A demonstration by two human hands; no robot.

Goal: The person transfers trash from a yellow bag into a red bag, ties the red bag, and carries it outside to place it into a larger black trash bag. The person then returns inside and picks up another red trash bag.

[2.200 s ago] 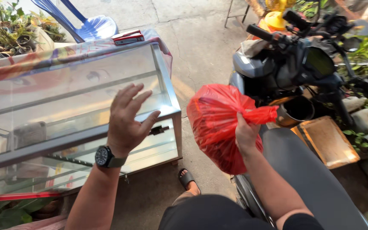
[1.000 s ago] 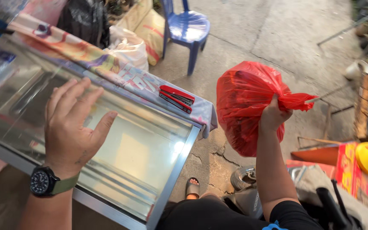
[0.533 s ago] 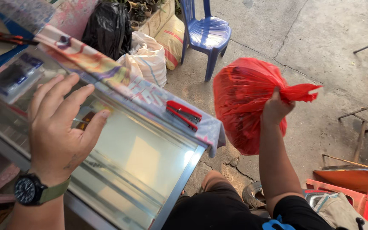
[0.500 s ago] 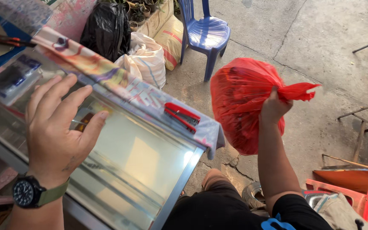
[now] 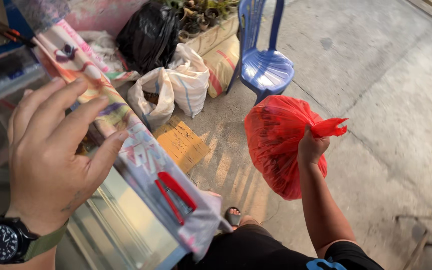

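Your left hand point(image 5: 51, 160) is raised over the glass display case point(image 5: 111, 225), palm down, with all 5 fingers spread wide and holding nothing; whether the palm actually rests on the glass cannot be told from here. On that wrist you wear a black watch point(image 5: 2, 242) on an olive strap. Just past your fingertips, a colourful printed cloth point(image 5: 126, 145) drapes along the far edge of the case and hangs off its corner. A red stapler point(image 5: 175, 196) lies on that cloth near the corner, apart from your hand.

Beyond the case, on the concrete floor point(image 5: 386, 100), sit a black bag point(image 5: 148, 35), 2 white sacks point(image 5: 173, 87) and a tan sack point(image 5: 222, 65) with a red stripe (all bunched together against a planter). A flat wooden board point(image 5: 181, 142) lies on the ground in front of them. A blue plastic chair point(image 5: 266, 65) stands just right of the sacks.

Your right hand point(image 5: 312, 147) is closed tight around the twisted neck of a full red plastic bag point(image 5: 273, 145), which hangs in the air off the ground, in front of the chair and well apart from the case. The knotted tail of the bag sticks out to the right above your fist.
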